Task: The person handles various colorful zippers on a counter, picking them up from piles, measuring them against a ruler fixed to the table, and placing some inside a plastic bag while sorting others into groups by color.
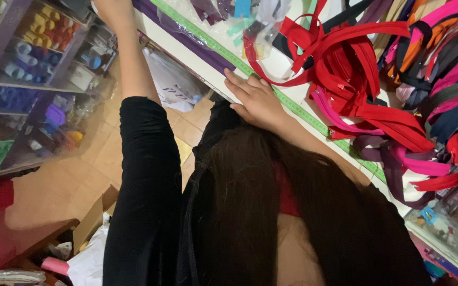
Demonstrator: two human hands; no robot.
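Right grip (255, 98) flat and open, holding nothing, just pressing down. Fingers spread over the green tape measure (294, 110) at the near edge of the white bench (279, 66). Fingertips close to a long purple zipper strip (186, 38) (touching it or not, hard to tell). Tape measure stretched along the bench edge, from far left down to near right, with the purple strip lying right beside it on the left part.

Left grip past the top edge of the picture, so cannot tell if open or closed. Only the bare left arm (131, 63) seen, reaching far and left, with a black sleeve (144, 185) lower down.

Just right of the flat hand, a big tangled heap of red zippers (356, 69), with a pink zipper (335, 114) under it. More zippers in black, orange and pink farther right.

Left of the bench, shelves (38, 50) full of small bright spools, a white plastic bag (173, 82) and a tiled floor (80, 175). Long dark hair (250, 212) hanging near.
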